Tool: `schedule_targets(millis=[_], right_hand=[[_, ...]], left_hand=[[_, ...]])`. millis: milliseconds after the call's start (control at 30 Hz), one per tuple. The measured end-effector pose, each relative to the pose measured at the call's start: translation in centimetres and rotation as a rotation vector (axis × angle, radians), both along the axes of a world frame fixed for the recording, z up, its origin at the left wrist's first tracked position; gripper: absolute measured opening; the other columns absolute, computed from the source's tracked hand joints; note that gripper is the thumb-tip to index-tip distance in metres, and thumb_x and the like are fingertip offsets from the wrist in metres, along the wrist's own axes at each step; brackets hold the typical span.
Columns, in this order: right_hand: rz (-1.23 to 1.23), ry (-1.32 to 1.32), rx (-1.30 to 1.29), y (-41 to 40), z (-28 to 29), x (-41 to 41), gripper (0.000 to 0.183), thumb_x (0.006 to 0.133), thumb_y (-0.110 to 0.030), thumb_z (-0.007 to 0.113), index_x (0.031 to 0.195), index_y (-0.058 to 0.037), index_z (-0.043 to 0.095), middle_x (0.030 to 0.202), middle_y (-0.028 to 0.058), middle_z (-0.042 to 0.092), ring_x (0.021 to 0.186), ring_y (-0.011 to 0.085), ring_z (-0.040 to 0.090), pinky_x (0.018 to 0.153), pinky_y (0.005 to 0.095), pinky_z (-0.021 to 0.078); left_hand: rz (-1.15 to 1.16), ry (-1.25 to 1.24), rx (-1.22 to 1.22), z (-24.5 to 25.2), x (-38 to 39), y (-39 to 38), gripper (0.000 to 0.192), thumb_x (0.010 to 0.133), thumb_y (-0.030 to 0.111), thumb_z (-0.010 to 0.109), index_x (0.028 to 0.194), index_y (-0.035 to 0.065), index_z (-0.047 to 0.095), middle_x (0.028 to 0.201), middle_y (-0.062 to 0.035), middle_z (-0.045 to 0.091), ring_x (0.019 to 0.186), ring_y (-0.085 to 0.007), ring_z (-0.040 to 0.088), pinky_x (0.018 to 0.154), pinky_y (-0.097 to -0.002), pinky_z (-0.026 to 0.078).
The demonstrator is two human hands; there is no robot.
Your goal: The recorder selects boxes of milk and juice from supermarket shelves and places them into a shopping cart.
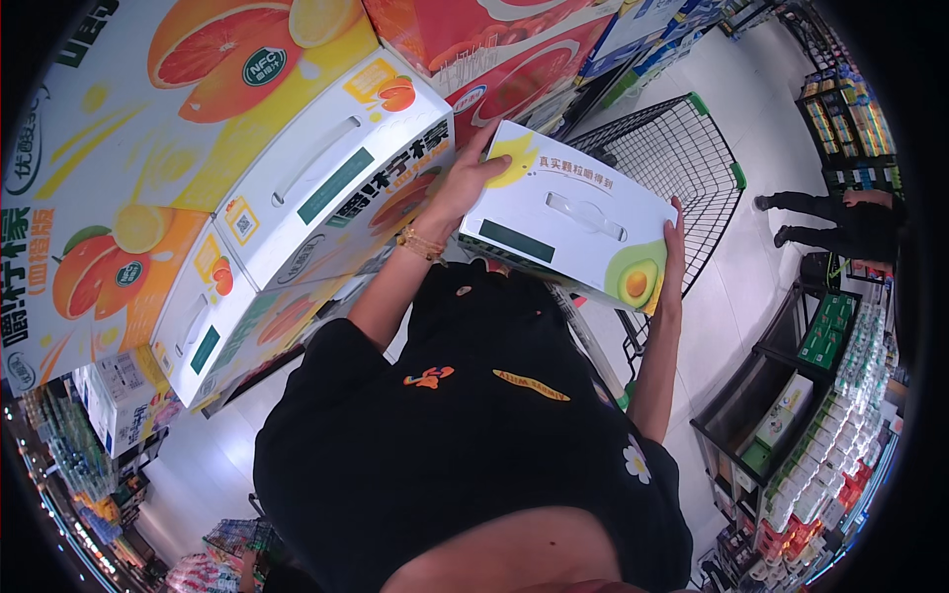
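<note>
Between both my hands is a white drink carton box (571,215) with a clear plastic handle, a green strip, printed writing, and pictures of a lemon and an avocado. My left hand (468,178) grips its left end, thumb on top and fingers down the side. At the opposite end, my right hand (673,256) presses against the short side, its fingertips near the top edge. Part of a wire shopping cart (686,159) with green corners shows beyond the box. Close to my left arm stand stacked white drink boxes (326,167) printed with oranges.
Red drink boxes (511,63) rise ahead, past the orange ones. On the right, a person (823,215) in dark clothes stands on the tiled floor (756,141). A black display shelf (764,415) holds goods at lower right. Another cart (241,537) is behind me.
</note>
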State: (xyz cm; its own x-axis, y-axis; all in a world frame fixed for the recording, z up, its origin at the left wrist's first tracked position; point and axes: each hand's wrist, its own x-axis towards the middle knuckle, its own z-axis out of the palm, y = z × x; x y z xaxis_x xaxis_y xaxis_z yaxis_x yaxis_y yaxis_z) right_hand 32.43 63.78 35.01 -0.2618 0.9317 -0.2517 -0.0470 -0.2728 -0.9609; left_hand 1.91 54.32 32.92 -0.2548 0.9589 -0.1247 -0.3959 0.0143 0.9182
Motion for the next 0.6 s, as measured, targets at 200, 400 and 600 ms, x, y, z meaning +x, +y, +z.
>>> schedule_targets(millis=[200,400,600], right_hand=[[0.005,0.051,-0.032,0.1,-0.1,0.1,0.062,0.094,-0.031,0.047,0.149,-0.0123,0.027,0.132,0.0191,0.044,0.119,0.0271,0.051,0.097,0.0341,0.0456],[0.03,0.096,-0.064,0.6,-0.7,0.2,0.062,0.095,-0.031,0.045,0.15,-0.0126,0.023,0.137,0.0209,0.041,0.124,0.0299,0.049,0.097,0.0356,0.048],[0.009,0.098,-0.064,0.5,-0.6,0.1,0.062,0.095,-0.028,0.045,0.15,-0.0094,0.024,0.141,0.0197,0.039,0.126,0.0284,0.047,0.102,0.0335,0.0428]], left_hand=[[0.014,0.023,-0.035,0.4,0.1,0.2,0.064,0.092,0.009,0.056,0.149,0.0038,0.027,0.142,-0.0148,0.044,0.124,-0.0195,0.048,0.103,-0.0278,0.036],[0.0,0.02,-0.076,0.1,-0.1,0.8,0.066,0.091,0.01,0.057,0.149,0.0029,0.027,0.142,-0.016,0.044,0.124,-0.0201,0.049,0.102,-0.0284,0.037],[0.002,-0.009,-0.094,1.3,0.1,0.9,0.064,0.09,0.009,0.057,0.148,0.0022,0.029,0.136,-0.0159,0.05,0.117,-0.0199,0.056,0.097,-0.0283,0.043]])
